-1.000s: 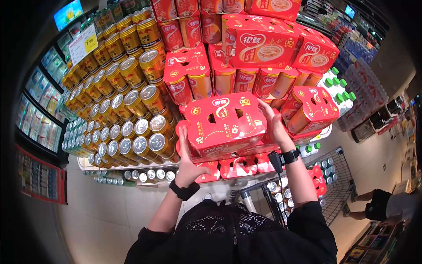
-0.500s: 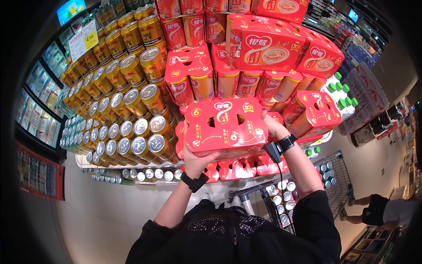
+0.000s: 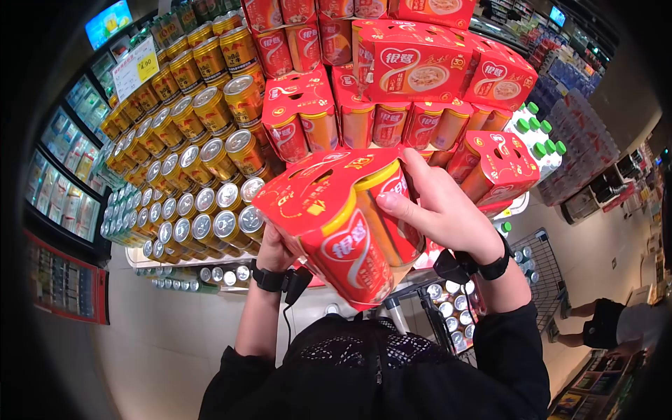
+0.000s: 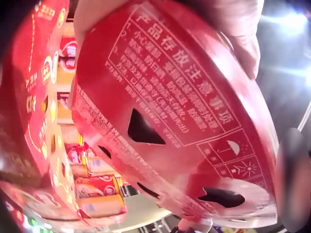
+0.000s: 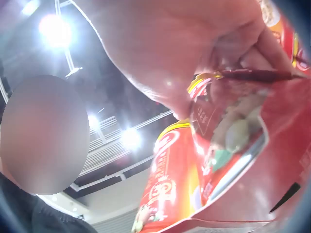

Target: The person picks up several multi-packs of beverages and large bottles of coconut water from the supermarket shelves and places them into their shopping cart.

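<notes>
A red multipack of cans (image 3: 318, 189) is held up between both hands, turned at an angle so that cans with yellow rims show at its open end. The right hand (image 3: 448, 210) grips that end, its thumb on a can and its fingers over the far edge. At the pack's lower left, the left hand (image 3: 276, 248) holds its side, with most fingers hidden behind it. In the left wrist view the printed underside of the pack (image 4: 160, 107) fills the middle, with fingers (image 4: 243, 43) at its edge. The right wrist view shows the right hand (image 5: 180, 43) against the cans (image 5: 170, 179).
Red multipacks (image 3: 420, 66) are stacked behind, and another pack (image 3: 500, 164) stands at the right. Rows of gold cans (image 3: 210, 108) fill the left. A shopping cart (image 3: 539, 269) with cans stands at lower right. Another person's legs (image 3: 581, 325) show at the right edge.
The pack has been turned and tilted, its can end now facing the wearer. The right hand has shifted round onto that end; the left hand has moved left and lower on the pack.
</notes>
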Demonstrator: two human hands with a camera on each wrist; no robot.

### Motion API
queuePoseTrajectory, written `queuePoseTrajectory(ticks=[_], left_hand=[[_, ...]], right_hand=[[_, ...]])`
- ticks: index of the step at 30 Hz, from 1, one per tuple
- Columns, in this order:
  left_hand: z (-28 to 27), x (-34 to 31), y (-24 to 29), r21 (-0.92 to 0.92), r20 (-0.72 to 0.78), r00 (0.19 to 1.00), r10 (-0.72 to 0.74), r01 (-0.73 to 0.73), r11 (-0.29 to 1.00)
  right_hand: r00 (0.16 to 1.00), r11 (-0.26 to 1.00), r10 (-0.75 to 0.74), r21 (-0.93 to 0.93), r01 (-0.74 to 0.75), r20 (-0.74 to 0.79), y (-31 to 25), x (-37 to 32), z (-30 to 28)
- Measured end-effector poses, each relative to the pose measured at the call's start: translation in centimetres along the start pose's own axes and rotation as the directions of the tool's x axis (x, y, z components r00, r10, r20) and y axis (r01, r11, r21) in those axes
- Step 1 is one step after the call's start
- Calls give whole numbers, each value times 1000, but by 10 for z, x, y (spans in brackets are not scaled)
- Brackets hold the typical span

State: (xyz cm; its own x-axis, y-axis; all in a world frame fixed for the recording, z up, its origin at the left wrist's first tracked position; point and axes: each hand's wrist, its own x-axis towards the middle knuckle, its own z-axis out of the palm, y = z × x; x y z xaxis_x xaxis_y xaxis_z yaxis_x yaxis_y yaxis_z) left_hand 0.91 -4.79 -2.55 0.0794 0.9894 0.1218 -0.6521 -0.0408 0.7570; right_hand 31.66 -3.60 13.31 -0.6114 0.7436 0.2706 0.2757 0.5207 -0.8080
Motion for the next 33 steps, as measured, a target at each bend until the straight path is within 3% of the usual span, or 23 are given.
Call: queuePoseTrajectory(ticks=[1,3,7,15,28,33], left_hand=[[-14,4,-8,-11,156,988,6,-4,1000],[-26,7,-17,-41,260,965,-32,44,998],[-13,7,-18,-80,255,961,-108,133,988],[1,-5,-19,-110,234,965,-122,151,982],[7,-13,-11,-103,212,966,-148,172,980],[8,-27,8,-51,171,970,-173,184,982]], right_hand=[[997,999,-37,-42,34,-60,-6,-4,7],[977,984,-131,-142,107,-169,-18,-10,18],[958,927,-175,-367,82,-227,-41,-27,40],[932,891,-224,-447,77,-286,-42,-35,57],[943,915,-176,-400,50,-284,-42,-33,56],[958,974,-54,-226,-12,-281,-29,-23,46]])
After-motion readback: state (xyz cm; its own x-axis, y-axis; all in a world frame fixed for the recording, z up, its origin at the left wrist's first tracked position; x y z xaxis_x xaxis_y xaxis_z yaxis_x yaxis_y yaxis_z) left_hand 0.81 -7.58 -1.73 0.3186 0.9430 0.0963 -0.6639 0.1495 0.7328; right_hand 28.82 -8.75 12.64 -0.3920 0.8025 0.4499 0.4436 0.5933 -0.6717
